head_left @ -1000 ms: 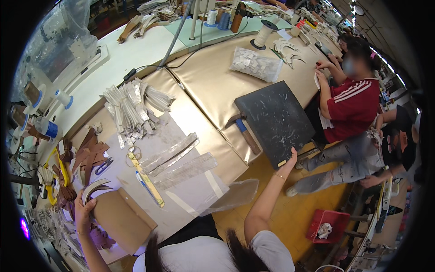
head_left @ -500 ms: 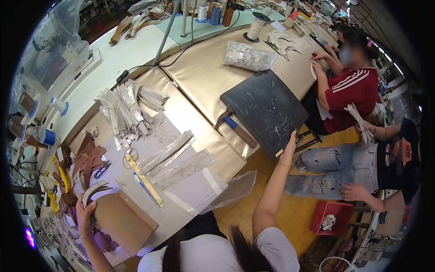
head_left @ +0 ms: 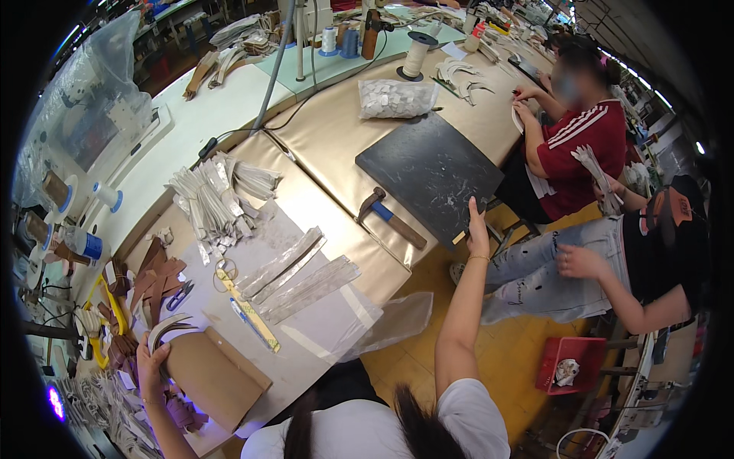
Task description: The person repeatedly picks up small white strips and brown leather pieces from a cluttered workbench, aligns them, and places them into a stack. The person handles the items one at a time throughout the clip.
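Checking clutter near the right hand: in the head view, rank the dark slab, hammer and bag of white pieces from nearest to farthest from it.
1. Dark slab: right hand touches its near edge.
2. Hammer: on the table, left of the hand.
3. Bag of white pieces: beyond the slab's far side.

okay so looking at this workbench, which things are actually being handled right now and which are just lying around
In hand:
- dark slab, its near edge gripped by the right hand
- curved pale strips, held by the left hand

Lying about:
- hammer
- yellow ruler
- flat grey strips
- bag of white pieces
- thread spool
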A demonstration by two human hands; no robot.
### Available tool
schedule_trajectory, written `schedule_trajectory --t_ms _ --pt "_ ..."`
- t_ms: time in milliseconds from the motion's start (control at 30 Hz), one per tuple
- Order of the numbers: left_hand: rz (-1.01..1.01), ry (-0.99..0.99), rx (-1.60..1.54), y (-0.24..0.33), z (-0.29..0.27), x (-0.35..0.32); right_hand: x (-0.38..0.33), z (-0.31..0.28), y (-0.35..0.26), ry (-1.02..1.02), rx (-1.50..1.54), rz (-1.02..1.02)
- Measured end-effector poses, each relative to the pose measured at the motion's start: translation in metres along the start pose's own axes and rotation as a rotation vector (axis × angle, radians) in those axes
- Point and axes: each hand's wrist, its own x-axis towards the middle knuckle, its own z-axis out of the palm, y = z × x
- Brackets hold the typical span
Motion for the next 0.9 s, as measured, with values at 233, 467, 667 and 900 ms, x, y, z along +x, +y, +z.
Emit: schedule_trajectory --t_ms 233,467,667,900 --pt "0.06 0.037 -0.012 -0.004 0.005 -0.004 0.008 -0.008 -0.004 -0.051 -0.361 -0.08" --pt "0.155 0.111 0.312 -0.001 -0.004 -0.014 -0.044 0.042 -0.048 0.355 -1.058 -0.218" --pt "0.1 0.057 0.437 -0.001 -0.011 0.006 -0.152 0.195 -0.102 -0.485 -0.905 -0.631" --pt "0.279 0.173 0.393 0.02 -0.03 -0.01 -0.208 0.379 -0.119 -0.914 -1.165 -0.669"
